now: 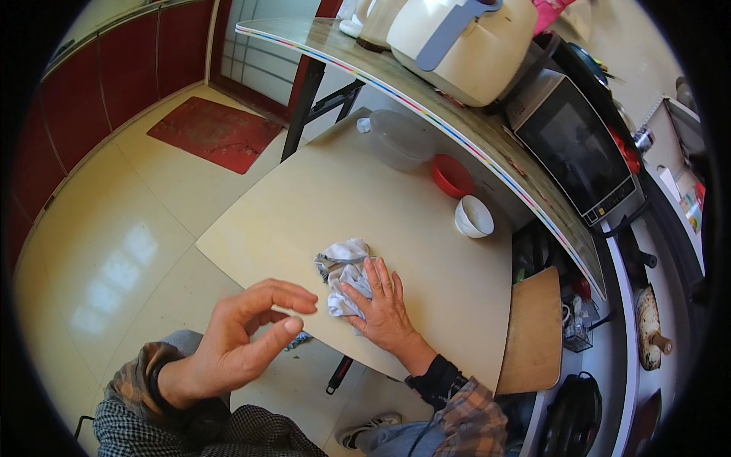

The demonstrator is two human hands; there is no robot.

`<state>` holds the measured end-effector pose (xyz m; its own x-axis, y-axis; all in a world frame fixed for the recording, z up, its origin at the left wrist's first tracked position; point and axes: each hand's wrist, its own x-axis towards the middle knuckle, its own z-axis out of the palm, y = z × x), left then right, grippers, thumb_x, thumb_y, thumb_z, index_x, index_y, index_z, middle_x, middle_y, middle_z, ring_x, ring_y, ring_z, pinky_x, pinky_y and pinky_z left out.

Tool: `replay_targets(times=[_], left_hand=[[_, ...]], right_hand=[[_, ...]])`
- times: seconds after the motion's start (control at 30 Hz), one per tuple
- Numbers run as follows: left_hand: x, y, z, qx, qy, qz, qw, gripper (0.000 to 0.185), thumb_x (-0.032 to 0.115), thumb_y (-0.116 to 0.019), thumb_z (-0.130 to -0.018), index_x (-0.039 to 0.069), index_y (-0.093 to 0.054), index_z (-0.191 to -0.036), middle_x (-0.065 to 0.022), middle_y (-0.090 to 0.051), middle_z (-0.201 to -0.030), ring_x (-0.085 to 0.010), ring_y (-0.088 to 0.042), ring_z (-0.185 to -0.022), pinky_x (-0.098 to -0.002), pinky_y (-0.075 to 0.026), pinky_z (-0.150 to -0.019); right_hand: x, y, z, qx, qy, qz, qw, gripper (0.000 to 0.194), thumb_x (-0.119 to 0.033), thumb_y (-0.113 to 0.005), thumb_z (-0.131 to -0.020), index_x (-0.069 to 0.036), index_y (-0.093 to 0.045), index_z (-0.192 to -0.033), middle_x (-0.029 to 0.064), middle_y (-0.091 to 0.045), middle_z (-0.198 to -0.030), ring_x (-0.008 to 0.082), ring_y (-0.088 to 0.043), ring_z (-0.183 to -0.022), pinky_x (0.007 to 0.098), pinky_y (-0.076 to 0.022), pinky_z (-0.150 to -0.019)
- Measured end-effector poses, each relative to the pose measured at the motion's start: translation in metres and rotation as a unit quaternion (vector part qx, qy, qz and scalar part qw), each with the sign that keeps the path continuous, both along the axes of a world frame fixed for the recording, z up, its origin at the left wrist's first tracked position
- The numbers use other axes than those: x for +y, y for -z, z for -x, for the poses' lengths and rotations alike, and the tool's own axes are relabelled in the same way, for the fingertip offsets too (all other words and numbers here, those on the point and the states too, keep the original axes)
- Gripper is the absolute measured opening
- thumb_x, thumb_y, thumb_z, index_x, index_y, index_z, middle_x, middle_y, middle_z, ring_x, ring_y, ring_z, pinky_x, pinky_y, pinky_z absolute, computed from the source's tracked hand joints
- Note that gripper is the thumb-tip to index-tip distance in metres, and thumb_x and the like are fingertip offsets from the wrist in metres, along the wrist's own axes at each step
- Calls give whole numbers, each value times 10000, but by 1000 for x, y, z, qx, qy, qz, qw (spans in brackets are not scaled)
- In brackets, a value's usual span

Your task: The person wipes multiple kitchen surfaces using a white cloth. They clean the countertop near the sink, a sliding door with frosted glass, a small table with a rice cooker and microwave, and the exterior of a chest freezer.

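A crumpled white and grey cloth (342,254) lies on the pale tabletop (285,211) near its front edge. My right hand (385,314) rests flat on the right part of this cloth, fingers spread and pressing it against the table. Some of the cloth is hidden beneath the palm. To the left, my left hand (251,331) hovers in the air by the table's front edge, empty, with the thumb and curved fingers apart.
Along the table's back stand a clear plastic container (400,140), a red bowl (452,176) and a white bowl (474,217). A higher shelf (365,71) overhangs them, carrying a cream-coloured appliance (474,57) and a microwave oven (577,148). A wooden board (531,331) stands at right.
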<state>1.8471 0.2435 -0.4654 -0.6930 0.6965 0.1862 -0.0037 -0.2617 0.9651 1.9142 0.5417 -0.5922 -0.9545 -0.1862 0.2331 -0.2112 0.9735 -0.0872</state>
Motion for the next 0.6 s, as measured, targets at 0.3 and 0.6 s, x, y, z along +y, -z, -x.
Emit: replay_targets(times=[0.3, 0.6], left_hand=[[-1, 7, 29, -171, 142, -20, 975, 222, 81, -568, -1044, -36, -611, -1227, -115, -651, -1220, -138, -608, -1109, -286, -487, -967], [-21, 16, 65, -189, 202, -15, 961, 279, 70, -512, -1058, -54, -576, -1299, -166, -626, -1302, -220, -585, -1248, -363, -450, -1081]], right_hand=[[2, 5, 144, -104, -203, -4, 974, 628, -463, -724, -862, -270, -547, -1432, 131, -256, -1657, 371, -156, -1551, 714, -192, -1145], [127, 73, 304, 54, 126, -58, 989, 439, -246, -545, -989, 94, -618, -1256, 271, -522, -1413, 412, -414, -1385, 464, -319, -1179]])
